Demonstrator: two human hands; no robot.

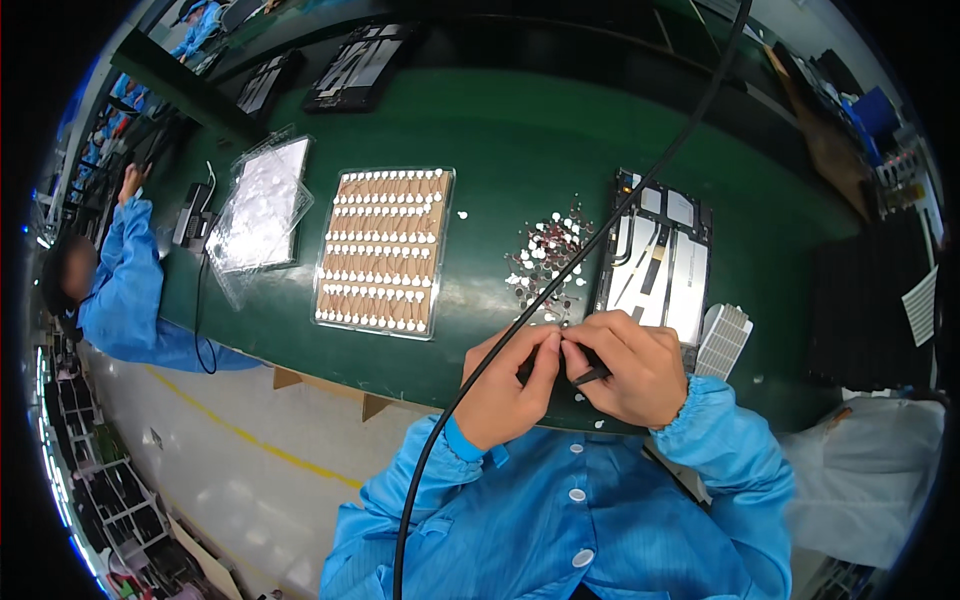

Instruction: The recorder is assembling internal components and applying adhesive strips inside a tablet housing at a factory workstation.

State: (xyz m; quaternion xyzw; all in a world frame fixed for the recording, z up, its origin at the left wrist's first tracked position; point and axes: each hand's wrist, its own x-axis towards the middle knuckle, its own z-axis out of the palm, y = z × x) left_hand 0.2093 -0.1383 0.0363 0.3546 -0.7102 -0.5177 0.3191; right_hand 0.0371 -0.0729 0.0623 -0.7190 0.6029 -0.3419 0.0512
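Note:
My left hand (508, 388) and my right hand (632, 372) meet over the near edge of the green table, thumbs and fingertips pinched close together. Whatever the left fingertips hold is too small to make out. A slim black tool (590, 377) pokes out from under my right fingers; its ends are hidden. Just beyond my fingertips lies a loose pile of tiny round parts (550, 250), white, dark and reddish. Right of the pile is an opened flat electronic device (655, 265) with silver battery panels. A clear tray (445, 260) to the left carries rows of small white discs with thin wires.
Clear plastic trays (262, 205) are stacked farther left, beside a small dark device with a cable. A white gridded sheet (725, 340) lies by my right hand. A black cable (590, 245) crosses the view diagonally. At the left sits another person in blue (120, 290).

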